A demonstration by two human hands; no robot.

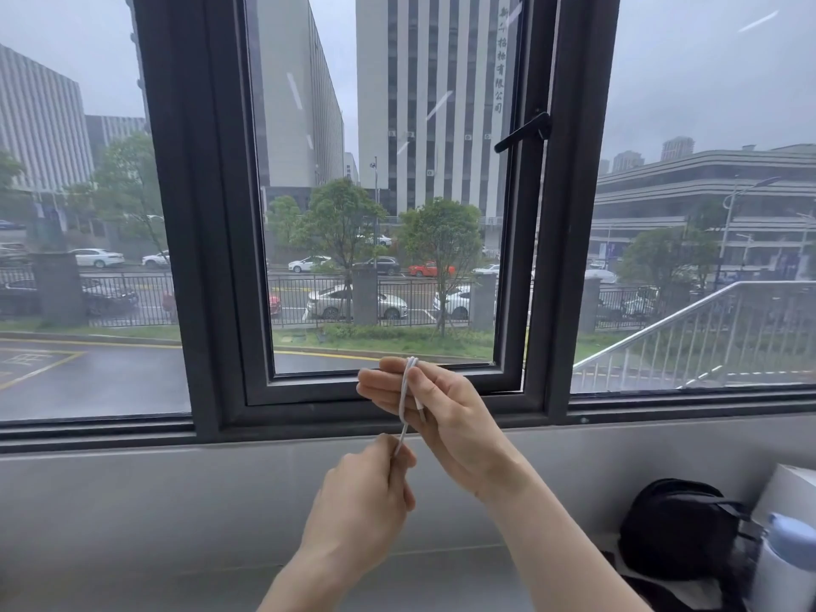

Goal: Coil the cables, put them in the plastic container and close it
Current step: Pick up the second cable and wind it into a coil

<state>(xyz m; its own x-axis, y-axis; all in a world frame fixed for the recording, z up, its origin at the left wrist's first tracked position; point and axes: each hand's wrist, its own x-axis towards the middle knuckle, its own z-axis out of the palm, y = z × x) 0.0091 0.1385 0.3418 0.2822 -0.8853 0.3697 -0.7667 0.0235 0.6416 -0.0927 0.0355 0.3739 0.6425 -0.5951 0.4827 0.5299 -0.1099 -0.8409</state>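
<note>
A thin white cable (405,397) is looped over the fingers of my right hand (446,417), which is raised in front of the window with fingers stretched to the left and the thumb holding the cable's end against them. Below it, my left hand (371,501) pinches the cable's lower stretch between thumb and fingers and holds it taut. The rest of the cable is hidden inside my left hand. No plastic container is in view.
A grey window sill (176,501) runs below the dark window frame (212,258). At the lower right stand a black bag (675,527), a white box (790,488) and a white bottle with a blue cap (786,567).
</note>
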